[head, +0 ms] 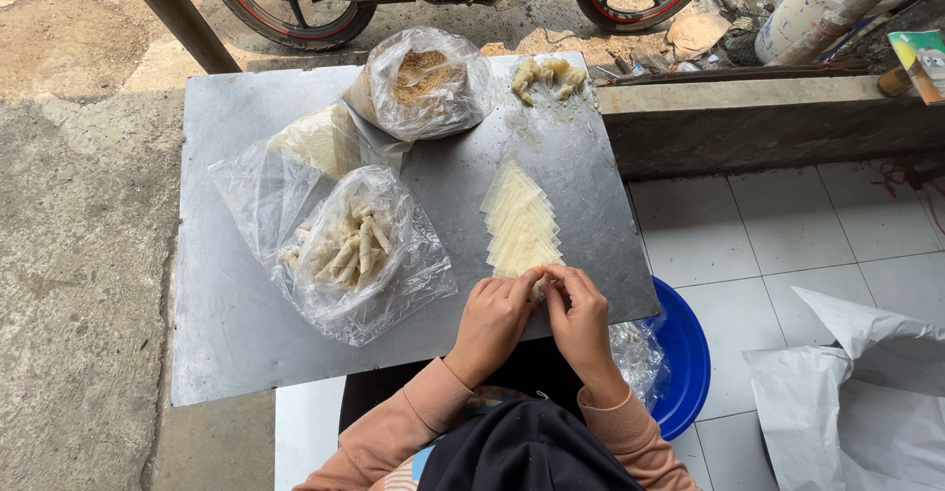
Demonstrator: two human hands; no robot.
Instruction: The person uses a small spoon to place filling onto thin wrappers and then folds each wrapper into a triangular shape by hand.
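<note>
Pinching wrapper point(539, 284) | left hand point(492, 319) fingers closed on it | right hand point(581, 319) fingers closed on it

On the table point(226, 343), the bag of rolls point(356, 252) lies left of the wrapper stack point(519, 223), the filling bag point(425, 83) behind them.

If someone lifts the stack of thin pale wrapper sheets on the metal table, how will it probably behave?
The wrapper stack looks paper-thin and fanned out, so it would probably flop and slide apart. The sheets seem fragile, likely tearing if pulled. Lying flat on the metal table, they should not roll.
</note>
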